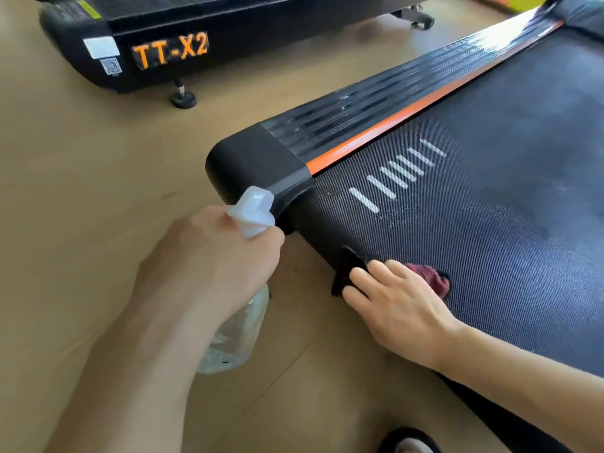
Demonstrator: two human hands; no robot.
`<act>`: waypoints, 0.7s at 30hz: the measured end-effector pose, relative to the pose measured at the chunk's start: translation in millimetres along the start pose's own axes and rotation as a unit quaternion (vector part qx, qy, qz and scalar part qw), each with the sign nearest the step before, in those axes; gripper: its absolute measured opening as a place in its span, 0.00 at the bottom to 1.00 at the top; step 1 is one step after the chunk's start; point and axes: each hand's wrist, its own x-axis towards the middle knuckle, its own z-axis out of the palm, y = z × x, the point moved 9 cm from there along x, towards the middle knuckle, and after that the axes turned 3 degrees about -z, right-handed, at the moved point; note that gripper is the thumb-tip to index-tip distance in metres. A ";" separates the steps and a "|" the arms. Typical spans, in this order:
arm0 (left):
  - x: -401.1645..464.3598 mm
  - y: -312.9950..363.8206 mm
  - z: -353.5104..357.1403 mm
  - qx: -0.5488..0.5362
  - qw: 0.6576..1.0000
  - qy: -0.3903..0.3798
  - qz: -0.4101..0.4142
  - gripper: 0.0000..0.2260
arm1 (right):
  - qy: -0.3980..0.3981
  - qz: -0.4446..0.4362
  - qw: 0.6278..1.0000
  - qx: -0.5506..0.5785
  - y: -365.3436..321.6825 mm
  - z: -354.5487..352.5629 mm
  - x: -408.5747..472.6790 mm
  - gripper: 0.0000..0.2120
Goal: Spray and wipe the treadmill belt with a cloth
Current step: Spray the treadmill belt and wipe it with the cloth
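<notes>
The black textured treadmill belt (pixel 490 223) runs from the lower middle to the upper right, with several white stripes near its rear end. My left hand (pixel 209 256) grips a clear spray bottle (pixel 238 328) by the neck; its white nozzle (pixel 253 210) points toward the belt's rear corner. My right hand (pixel 395 305) lies flat with straight fingers on a dark red and black cloth (pixel 431 279), pressing it onto the belt near the rear edge. Most of the cloth is hidden under the hand.
A black side rail with an orange strip (pixel 376 132) borders the belt's far side. A second treadmill marked TT-X2 (pixel 170 53) stands at the back on a levelling foot (pixel 183 99). Tan wooden floor (pixel 81 191) lies between them. A slippered foot (pixel 408 443) shows at the bottom.
</notes>
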 end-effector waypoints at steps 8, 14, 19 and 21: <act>-1.2 26.6 34.0 -0.011 0.999 -0.032 0.036 0.13 | 0.114 0.146 0.976 0.111 80.5 -9.3 80.6 0.06; 7.2 41.9 61.6 -0.073 0.994 -0.061 0.049 0.11 | 0.095 0.169 0.971 0.136 53.6 -17.1 -25.7 0.10; 19.1 56.3 74.6 -0.101 0.992 -0.049 0.062 0.13 | 0.120 0.183 0.962 0.164 90.8 -6.0 11.6 0.08; 21.2 63.0 79.0 -0.108 0.991 -0.041 0.068 0.15 | 0.123 0.255 0.940 0.189 130.7 5.2 47.5 0.08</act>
